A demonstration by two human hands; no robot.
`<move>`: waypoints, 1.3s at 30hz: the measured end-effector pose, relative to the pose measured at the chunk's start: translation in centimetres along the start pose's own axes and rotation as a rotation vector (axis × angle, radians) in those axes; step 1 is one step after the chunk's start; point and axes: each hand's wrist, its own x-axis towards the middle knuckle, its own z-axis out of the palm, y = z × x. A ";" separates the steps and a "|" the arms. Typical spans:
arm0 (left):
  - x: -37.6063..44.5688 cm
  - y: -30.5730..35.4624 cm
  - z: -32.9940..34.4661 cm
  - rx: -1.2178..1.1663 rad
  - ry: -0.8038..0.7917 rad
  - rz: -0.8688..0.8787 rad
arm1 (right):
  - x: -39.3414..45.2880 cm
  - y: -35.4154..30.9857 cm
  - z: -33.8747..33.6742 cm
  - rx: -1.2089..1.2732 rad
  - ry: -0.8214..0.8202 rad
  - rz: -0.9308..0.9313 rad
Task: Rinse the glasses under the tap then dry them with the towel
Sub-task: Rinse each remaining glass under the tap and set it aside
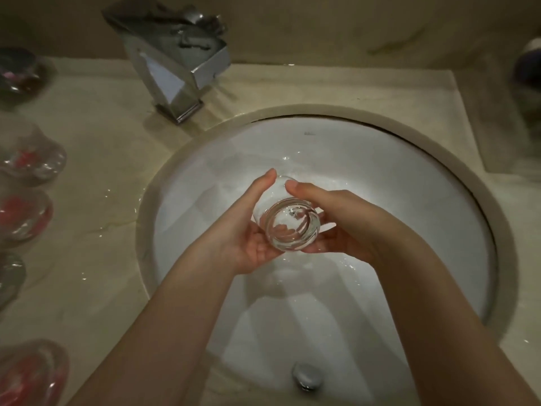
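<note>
Head cam: L hand (248, 230) + R hand (336, 221) both grip glass (289, 228) over sink (380, 171).

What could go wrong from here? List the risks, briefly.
1. The glass is cradled between the left hand and right hand over the hard sink basin; if wet, it may slip and crack.
2. Water is pooled on the countertop near the other glasses at the left edge; one set down there might slide.
3. No water visibly runs from the tap, so rinsing may be incomplete.
</note>
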 end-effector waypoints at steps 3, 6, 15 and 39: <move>-0.3 0.1 0.4 0.030 0.008 0.022 | -0.9 0.5 -0.9 0.015 -0.024 -0.047; -1.4 -0.3 1.0 0.159 0.026 0.147 | -3.2 1.2 -1.4 0.081 0.019 -0.134; -7.3 -1.4 8.4 0.801 -0.092 0.692 | -13.4 2.0 -7.3 -0.099 0.141 -0.419; -0.6 -4.5 30.7 1.624 -0.095 1.064 | -18.2 2.6 -25.3 -1.161 0.583 -0.299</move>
